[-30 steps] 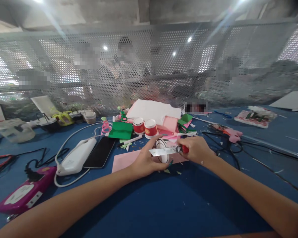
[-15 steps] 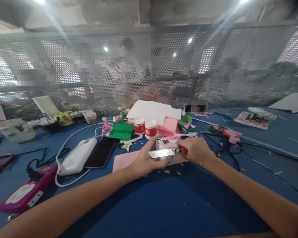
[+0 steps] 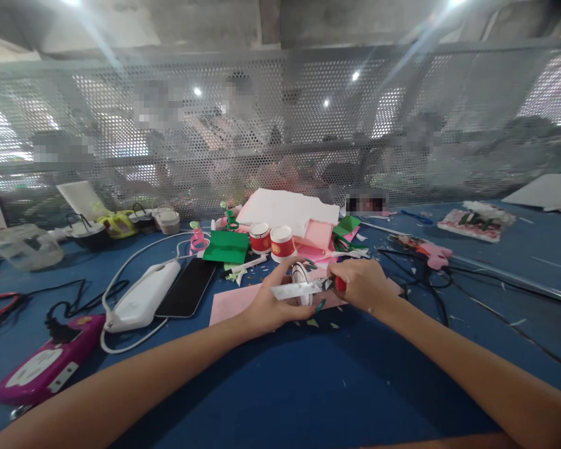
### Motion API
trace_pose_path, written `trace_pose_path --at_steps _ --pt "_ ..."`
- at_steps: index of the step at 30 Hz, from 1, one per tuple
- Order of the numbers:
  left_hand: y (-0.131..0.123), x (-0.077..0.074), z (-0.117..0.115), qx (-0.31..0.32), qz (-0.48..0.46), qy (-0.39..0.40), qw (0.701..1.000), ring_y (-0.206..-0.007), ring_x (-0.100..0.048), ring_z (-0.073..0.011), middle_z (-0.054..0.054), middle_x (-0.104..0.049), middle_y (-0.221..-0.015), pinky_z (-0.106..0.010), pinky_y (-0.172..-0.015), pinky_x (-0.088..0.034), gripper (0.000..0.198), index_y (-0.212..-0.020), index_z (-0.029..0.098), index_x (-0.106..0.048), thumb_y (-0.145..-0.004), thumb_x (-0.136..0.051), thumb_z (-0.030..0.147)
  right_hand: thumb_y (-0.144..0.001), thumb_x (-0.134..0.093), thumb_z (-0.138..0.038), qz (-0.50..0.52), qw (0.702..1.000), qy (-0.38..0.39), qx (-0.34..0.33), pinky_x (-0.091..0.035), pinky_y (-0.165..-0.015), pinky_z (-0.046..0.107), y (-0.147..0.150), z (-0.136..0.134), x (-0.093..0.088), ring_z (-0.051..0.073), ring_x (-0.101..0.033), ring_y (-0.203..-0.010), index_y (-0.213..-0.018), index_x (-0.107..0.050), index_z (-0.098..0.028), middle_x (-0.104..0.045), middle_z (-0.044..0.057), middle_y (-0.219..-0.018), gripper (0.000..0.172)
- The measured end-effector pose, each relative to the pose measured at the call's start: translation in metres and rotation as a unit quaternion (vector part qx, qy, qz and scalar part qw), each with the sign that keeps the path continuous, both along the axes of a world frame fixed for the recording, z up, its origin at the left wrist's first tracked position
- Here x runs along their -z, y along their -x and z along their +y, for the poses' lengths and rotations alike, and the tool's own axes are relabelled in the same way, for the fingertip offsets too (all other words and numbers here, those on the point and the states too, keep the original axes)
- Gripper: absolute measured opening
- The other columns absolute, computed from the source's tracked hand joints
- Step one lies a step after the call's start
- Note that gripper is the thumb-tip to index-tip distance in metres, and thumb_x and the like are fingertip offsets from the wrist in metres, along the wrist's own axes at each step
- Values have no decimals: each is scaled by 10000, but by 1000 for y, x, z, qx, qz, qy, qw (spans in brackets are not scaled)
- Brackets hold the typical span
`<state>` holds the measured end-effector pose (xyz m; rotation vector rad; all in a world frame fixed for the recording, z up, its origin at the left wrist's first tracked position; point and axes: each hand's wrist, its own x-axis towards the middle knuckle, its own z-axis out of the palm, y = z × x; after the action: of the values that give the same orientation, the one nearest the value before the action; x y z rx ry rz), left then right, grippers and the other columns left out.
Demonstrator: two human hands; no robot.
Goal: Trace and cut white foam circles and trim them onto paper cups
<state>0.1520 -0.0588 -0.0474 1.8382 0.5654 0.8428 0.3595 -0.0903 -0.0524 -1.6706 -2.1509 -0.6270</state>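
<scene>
My left hand (image 3: pixel 267 300) is closed round a small white paper cup (image 3: pixel 300 274) with dark curved lines on it, tipped on its side, fingers behind and thumb below. In my right hand (image 3: pixel 364 284) is a knife (image 3: pixel 287 291) with a red handle and a broad silver blade. The blade lies across the front of the cup and points left, towards my left thumb; whether its edge is in the cup I cannot tell. Under both hands is a pink paper sheet (image 3: pixel 229 304). Small green scraps (image 3: pixel 313 322) lie at its front edge.
Behind my hands stand two red-and-white paper cups (image 3: pixel 282 244), a green paper piece (image 3: pixel 225 247) and white sheets (image 3: pixel 285 209). To the left lie a phone (image 3: pixel 187 288), a white power bank (image 3: pixel 144 296) and a purple power strip (image 3: pixel 47 362). A pink glue gun (image 3: pixel 434 254) lies right.
The knife blade has shifted slightly left across the cup, and my right hand has moved a little left with it. My left hand still grips the cup.
</scene>
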Motion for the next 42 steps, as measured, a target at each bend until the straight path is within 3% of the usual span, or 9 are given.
trace_pose_path --at_steps 4,11,15,21,26,30,35,38,42 --pt "1 -3 -2 -3 -9 -25 1000 -1002 -606 -245 -88 -602 -1124 -351 -794 -541 691 -1229 204 -445 -610 -751 202 -688 -481 -237 1 1000 3 -7 -244 -540 257 -4 0 -1 152 -531 -575 -725 -669 -173 -654 56 -616 202" --pt "-1 2 0 2 -9 -29 1000 -863 -625 -188 -67 -609 -1058 -334 -764 -554 670 -1219 198 -456 -621 -756 198 -673 -477 -216 6 1000 12 -2 -241 -543 260 0 0 2 147 -513 -566 -717 -668 -171 -645 53 -606 201" --pt "-1 2 -1 -14 -3 -27 1000 -923 -625 -218 -84 -612 -1082 -354 -789 -552 706 -1234 201 -461 -603 -778 199 -673 -460 -205 23 1000 2 -9 -242 -543 261 3 2 3 144 -505 -551 -691 -651 -174 -629 44 -579 195" --pt "2 1 0 21 -27 0 999 -957 -618 -236 -64 -631 -990 -351 -784 -550 750 -1288 201 -421 -618 -756 187 -671 -482 -236 37 999 -4 -13 -266 -548 255 -3 2 4 153 -555 -580 -715 -661 -180 -661 44 -613 192" --pt "1 4 1 -11 -4 -67 998 -962 -597 -235 -108 -569 -1211 -390 -831 -534 719 -1268 209 -459 -611 -750 189 -668 -485 -228 31 999 10 -14 -275 -551 255 -5 2 6 152 -559 -587 -725 -667 -187 -676 46 -642 195" --pt "0 4 3 -29 15 -132 991 -1035 -578 -263 -106 -577 -1214 -442 -952 -473 686 -1264 209 -482 -632 -749 210 -680 -488 -250 19 999 19 -22 -263 -542 261 -4 3 6 156 -543 -576 -718 -663 -189 -658 46 -615 189" --pt "0 4 5 9 32 -203 979 -1195 -509 -306 -95 -589 -1220 -490 -1066 -381 776 -1289 243 -505 -572 -799 200 -697 -483 -271 29 999 6 -21 -273 -543 260 2 3 3 167 -565 -602 -746 -673 -182 -671 53 -634 215" --pt "-1 6 4 1 27 -148 989 -1207 -511 -304 -99 -576 -1248 -506 -1067 -381 798 -1315 242 -484 -582 -794 198 -698 -494 -270 43 999 3 -3 -271 -538 258 2 3 2 168 -568 -605 -738 -671 -193 -673 46 -632 197" --pt "-4 9 1 -13 5 -31 999 -1144 -558 -266 -118 -520 -1306 -450 -975 -478 804 -1332 220 -427 -610 -781 222 -683 -514 -256 77 996 -12 33 -280 -539 253 -7 4 2 172 -573 -591 -741 -676 -211 -675 35 -617 178"
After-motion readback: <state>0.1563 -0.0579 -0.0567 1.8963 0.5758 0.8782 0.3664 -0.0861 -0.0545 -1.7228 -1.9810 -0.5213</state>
